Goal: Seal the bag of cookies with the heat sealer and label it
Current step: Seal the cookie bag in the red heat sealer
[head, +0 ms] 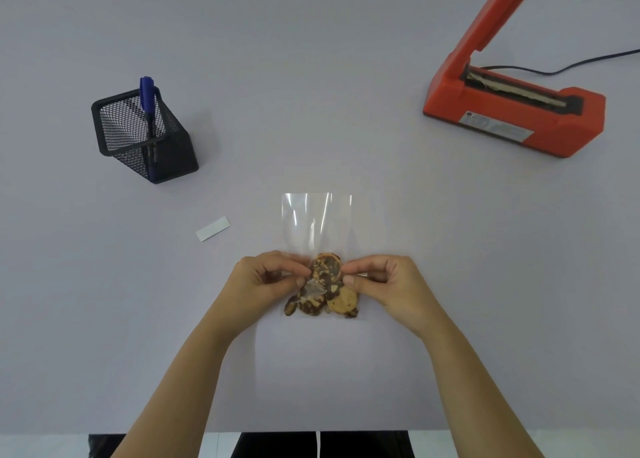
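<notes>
A pale table (pixel 311 76) holds an orange heat sealer (pixel 512 118) at the far right, its arm raised and its cable (pixel 571 64) trailing off the edge. A black mesh pen holder (pixel 145 138) stands at the far left. Between them, nearer the person, a clear bag (pixel 317 222) lies flat. The left hand (pixel 263 284) and right hand (pixel 391 284) each pinch the plastic between thumb and fingertips, on either side of the cookies (pixel 325 291) heaped at the bag's near end. A blue marker (pixel 148 104) stands in the holder. A white label (pixel 212 228) lies just left of the bag.
</notes>
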A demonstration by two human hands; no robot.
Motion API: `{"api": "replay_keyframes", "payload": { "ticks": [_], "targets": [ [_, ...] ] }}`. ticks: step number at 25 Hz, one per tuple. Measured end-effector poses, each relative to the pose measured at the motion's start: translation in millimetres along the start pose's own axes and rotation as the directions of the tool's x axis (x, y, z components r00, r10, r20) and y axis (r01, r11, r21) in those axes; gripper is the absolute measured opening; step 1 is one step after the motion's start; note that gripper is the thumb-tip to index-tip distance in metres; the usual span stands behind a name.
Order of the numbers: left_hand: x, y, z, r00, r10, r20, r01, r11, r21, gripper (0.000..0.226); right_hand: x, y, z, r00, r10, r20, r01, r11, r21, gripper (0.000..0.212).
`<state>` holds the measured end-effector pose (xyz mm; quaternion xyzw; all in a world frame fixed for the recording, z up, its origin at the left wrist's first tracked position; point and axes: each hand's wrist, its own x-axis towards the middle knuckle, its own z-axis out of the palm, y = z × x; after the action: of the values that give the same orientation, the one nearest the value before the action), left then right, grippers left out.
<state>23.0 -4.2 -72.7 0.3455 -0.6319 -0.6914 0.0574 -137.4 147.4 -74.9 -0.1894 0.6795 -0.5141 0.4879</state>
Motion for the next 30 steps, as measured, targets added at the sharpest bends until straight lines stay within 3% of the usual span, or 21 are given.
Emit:
{"api": "replay_keyframes", "payload": {
  "ticks": [5, 12, 22, 25, 30],
  "targets": [
    [4.0, 3.2, -5.4, 0.995, -0.076, 0.067, 0.077, 0.997, -0.02, 0.019, -0.2, 1.9, 2.9, 0.999, -0.035, 0.023, 0.034, 0.998, 0.046, 0.028],
    [7.1, 3.2, -6.8, 0.991, -0.103, 0.081, 0.106, 0.994, -0.025, 0.047, 3.7, -2.5, -2.4, 0.991, -0.016, 0.134, 0.01, 0.999, 0.045, 0.031],
    [11.1, 9.6, 14.3, 0.995, -0.037, -0.095, 0.025, 0.992, -0.125, 0.029, 6.5, -0.4, -5.3, 0.995, -0.086, 0.054, 0.08, 0.992, 0.101, 0.035],
    [14.5, 9.0, 11.9, 0.999, -0.001, -0.034, -0.002, 0.995, -0.103, 0.018, 6.1, 1.6, -6.6, 0.996, -0.077, 0.038, 0.072, 0.991, 0.115, 0.034],
    [16.5, 11.3, 8.5, 0.992, -0.042, 0.121, 0.053, 0.994, -0.093, 0.029, 6.9, 2.8, -7.6, 0.996, -0.057, 0.069, 0.047, 0.99, 0.135, 0.032]
  ]
}}
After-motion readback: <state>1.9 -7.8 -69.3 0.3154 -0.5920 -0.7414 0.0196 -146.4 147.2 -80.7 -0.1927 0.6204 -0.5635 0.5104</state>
